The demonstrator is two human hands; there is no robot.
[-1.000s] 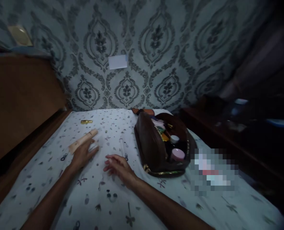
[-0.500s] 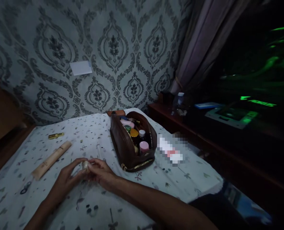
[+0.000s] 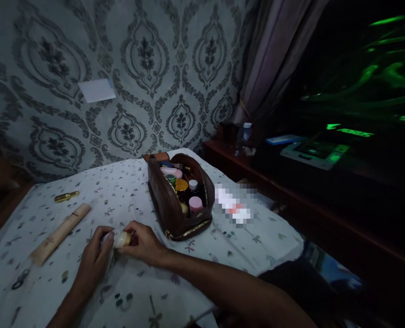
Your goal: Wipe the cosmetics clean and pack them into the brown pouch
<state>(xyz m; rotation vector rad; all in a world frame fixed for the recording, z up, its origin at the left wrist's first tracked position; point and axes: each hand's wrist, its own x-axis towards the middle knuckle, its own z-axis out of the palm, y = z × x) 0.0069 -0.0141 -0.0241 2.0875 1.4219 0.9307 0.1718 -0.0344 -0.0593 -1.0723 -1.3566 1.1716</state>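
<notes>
Pale container [image 3: 121,239] sits clamped in the right hand's [image 3: 144,243] fingers; the left hand's [image 3: 95,249] grip is unclear.

Green lettering on the dark screen [image 3: 359,82] reads "AORUS", with a matching green logo [image 3: 332,127] beside it. Print on the beige tube [image 3: 61,234] is too small to read.

Brown bag [image 3: 159,200], one; pink-lidded jar [image 3: 195,203], one; beige tube [image 3: 61,234], one; gold-coloured stick [image 3: 67,197], one; gold-banded container [image 3: 121,239], one; wall card [image 3: 98,90], one; left hand [image 3: 95,255], one; right hand [image 3: 145,243], one.
</notes>
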